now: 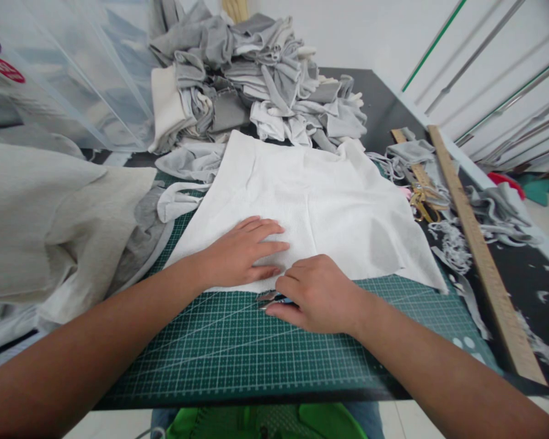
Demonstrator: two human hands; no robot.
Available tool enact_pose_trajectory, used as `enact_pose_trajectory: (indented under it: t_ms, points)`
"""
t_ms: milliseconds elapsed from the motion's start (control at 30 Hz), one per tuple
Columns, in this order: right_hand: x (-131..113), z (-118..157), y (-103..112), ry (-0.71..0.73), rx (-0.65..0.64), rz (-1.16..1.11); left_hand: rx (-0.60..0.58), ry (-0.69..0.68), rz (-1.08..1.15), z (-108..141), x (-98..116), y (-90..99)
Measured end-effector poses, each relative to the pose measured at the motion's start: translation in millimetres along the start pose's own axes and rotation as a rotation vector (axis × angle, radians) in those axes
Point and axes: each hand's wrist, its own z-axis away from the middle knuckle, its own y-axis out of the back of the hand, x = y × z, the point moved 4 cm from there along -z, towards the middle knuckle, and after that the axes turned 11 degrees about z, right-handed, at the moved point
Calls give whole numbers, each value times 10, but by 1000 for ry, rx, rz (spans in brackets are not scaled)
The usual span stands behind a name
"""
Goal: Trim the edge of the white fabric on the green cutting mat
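A white piece of cloth (320, 201) lies spread on a green cutting mat (238, 347). My left hand (242, 251) rests flat on the cloth's near edge, fingers apart and pointing right. My right hand (318, 294) is closed around a small tool (271, 299) with a metal tip and a blue part, at the cloth's near edge on the mat. Most of the tool is hidden under my fingers.
A heap of grey and white cloth pieces (256, 73) sits at the back. Beige fabric (50, 219) is piled at the left. A long wooden ruler (482, 250), gold scissors (423, 204) and cloth scraps lie at the right.
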Motion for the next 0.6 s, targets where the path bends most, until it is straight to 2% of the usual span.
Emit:
enact_pose_trajectory:
  t_ms: [600]
  points:
    - [-25, -12, -25, -3, 17, 5, 10, -9, 4, 7, -3, -12]
